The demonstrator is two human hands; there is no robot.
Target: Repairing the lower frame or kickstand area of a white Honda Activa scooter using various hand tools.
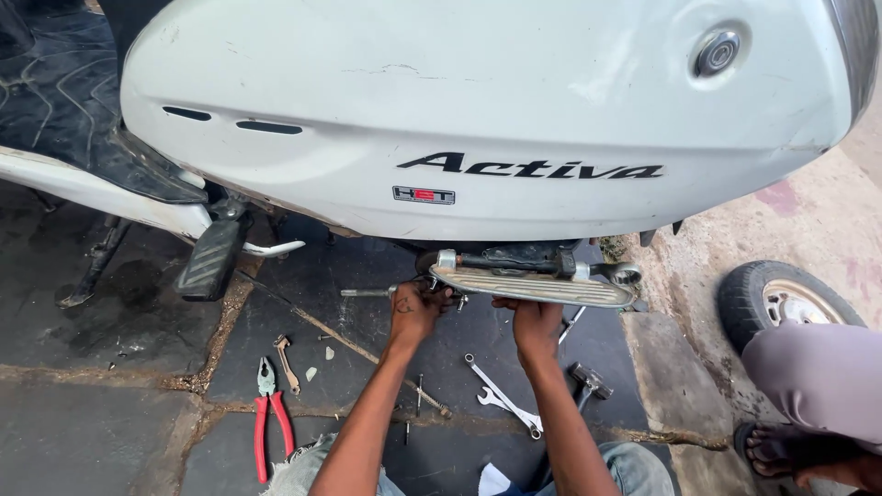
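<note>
A white scooter side panel [478, 110] fills the upper view. Under it sits a silver ribbed exhaust heat shield [537, 287]. My left hand [415, 310] is closed around a small part at the shield's left end, beside a long axle bolt [366, 293] that sticks out to the left. My right hand [536, 326] presses up against the shield's underside, fingers curled on its lower edge. What the left hand grips is hidden by the fingers.
On the dark stone floor lie red-handled pliers [268, 418], a small spanner [286, 362], two open-end wrenches [501, 397], a spring [427, 399] and a hammer [588, 379]. A loose wheel [781, 294] lies at right, beside another person's leg [813, 377] and sandalled foot.
</note>
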